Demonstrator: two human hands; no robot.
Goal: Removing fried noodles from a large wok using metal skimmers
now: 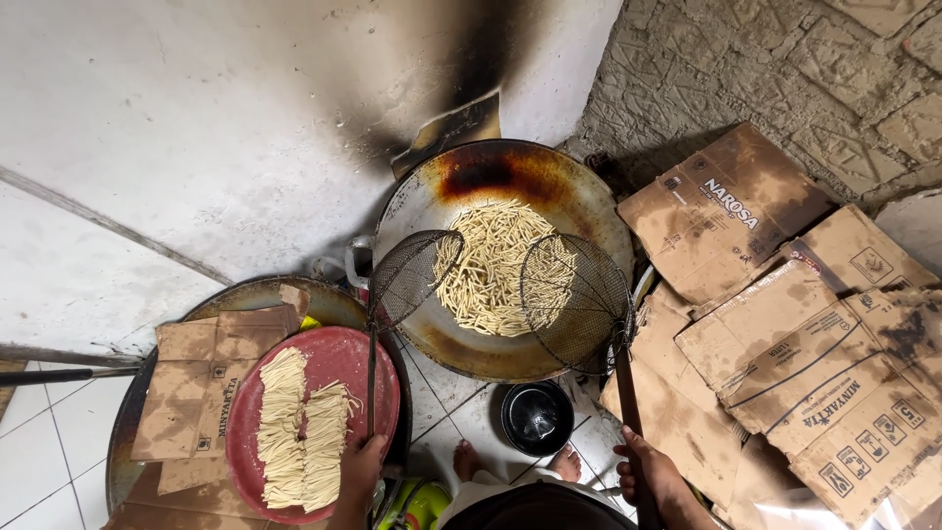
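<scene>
where soot streaks white wall [245,118], left hand [359,463], right hand [650,469] each grasping skimmer handle over tiled floor [461,412].

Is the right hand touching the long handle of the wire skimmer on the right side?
Touching. The head view shows the right hand closed around the lower end of the dark handle of the right wire skimmer, with no gap visible between them.

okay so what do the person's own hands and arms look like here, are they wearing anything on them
Both hands are bare: no gloves, rings or watch show on the left hand or the right hand. The bit of each forearm in view near the bottom edge is uncovered, with no sleeve reaching it. Any sleeves higher up lie out of frame.
</scene>
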